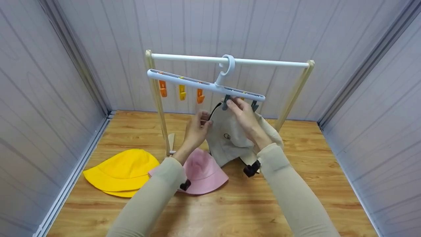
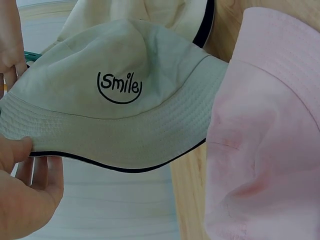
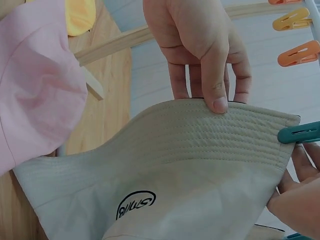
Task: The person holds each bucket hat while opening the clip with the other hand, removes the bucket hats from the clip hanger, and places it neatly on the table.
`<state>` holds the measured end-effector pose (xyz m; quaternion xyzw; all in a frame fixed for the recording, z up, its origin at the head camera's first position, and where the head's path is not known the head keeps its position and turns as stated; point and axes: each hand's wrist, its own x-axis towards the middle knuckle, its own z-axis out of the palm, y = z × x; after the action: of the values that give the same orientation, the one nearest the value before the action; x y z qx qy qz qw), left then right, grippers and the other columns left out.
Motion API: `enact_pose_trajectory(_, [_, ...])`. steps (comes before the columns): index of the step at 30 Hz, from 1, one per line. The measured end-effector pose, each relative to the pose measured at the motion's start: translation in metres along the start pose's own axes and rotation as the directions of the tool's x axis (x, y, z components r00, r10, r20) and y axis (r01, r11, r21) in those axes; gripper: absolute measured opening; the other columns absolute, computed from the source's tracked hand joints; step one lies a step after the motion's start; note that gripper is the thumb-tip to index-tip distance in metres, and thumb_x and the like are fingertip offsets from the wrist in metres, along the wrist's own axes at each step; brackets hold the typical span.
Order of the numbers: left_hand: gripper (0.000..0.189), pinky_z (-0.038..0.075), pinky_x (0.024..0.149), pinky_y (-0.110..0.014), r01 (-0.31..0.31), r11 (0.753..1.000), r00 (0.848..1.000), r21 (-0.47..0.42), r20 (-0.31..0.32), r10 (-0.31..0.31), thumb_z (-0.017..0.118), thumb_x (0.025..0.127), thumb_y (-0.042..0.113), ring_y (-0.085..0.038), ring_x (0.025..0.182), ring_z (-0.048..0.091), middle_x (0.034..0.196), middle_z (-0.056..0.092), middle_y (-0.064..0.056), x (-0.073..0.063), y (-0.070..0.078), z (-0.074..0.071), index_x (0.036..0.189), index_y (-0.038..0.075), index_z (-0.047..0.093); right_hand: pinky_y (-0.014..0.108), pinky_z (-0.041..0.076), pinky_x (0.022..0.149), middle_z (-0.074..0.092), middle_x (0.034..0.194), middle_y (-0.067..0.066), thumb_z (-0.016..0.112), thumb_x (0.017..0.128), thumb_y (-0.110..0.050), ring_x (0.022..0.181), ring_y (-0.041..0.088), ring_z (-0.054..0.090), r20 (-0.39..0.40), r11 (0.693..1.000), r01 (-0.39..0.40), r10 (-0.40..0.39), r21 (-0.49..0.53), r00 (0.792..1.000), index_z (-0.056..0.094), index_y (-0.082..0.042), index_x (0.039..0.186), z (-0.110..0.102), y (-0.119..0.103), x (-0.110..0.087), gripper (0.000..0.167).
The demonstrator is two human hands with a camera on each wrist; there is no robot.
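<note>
A light beige bucket hat (image 1: 227, 128) with black edging and a "Smile" print hangs at the right half of a pale blue clip hanger (image 1: 207, 86). My left hand (image 1: 197, 128) pinches its brim, thumb on the near face and fingers behind, as the left wrist view also shows. A dark green clip (image 3: 300, 133) bites the brim's corner. Right beside that clip, my right hand (image 1: 243, 113) holds the hat's edge; some of its fingers are hidden behind the fabric. More cream fabric (image 2: 125, 10) with a black edge hangs behind the hat, near another dark clip (image 1: 254, 105).
The hanger hooks over the white bar (image 1: 269, 62) of a wooden-legged rack and tilts down to the right. Orange clips (image 1: 200, 95) and a yellow clip (image 1: 182, 92) hang on its left half. A pink hat (image 1: 204, 174) and yellow hats (image 1: 123, 168) lie on the wooden floor (image 1: 246, 210).
</note>
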<state>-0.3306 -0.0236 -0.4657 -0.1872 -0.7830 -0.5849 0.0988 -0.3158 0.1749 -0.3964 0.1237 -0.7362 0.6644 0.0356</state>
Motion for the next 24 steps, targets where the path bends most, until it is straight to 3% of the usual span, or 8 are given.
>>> enact_pose_trajectory(11, [0.020, 0.059, 0.094, -0.041, -0.004, 1.000, 1.000, -0.010, -0.008, 0.004, 0.065, 0.104, 0.003, -0.027, 0.108, 0.071, 0.119, 0.071, -0.014, -0.0020, 0.0000, 0.0033, 0.123, 0.005, 0.060, 0.039, 0.028, 0.128, 0.065, 0.144, 0.014, 0.053, 0.113, -0.023, 0.147, 0.017, 0.049, -0.034, 0.992, 0.037, -0.033, 0.120, 0.999, 0.059, -0.002, 0.145, 0.0044, 0.0077, 0.0029, 0.039])
enact_pose_trajectory(24, [0.019, 0.061, 0.090, -0.039, 0.009, 1.000, 1.000, 0.000, -0.026, -0.009, 0.067, 0.102, 0.001, -0.026, 0.105, 0.072, 0.114, 0.072, -0.013, -0.0001, 0.0043, 0.0079, 0.120, 0.004, 0.062, 0.035, 0.034, 0.124, 0.067, 0.140, 0.017, 0.056, 0.112, -0.028, 0.140, 0.018, 0.056, -0.094, 0.991, 0.064, -0.053, 0.115, 0.994, 0.059, 0.001, 0.144, 0.0041, 0.0095, 0.0053, 0.044])
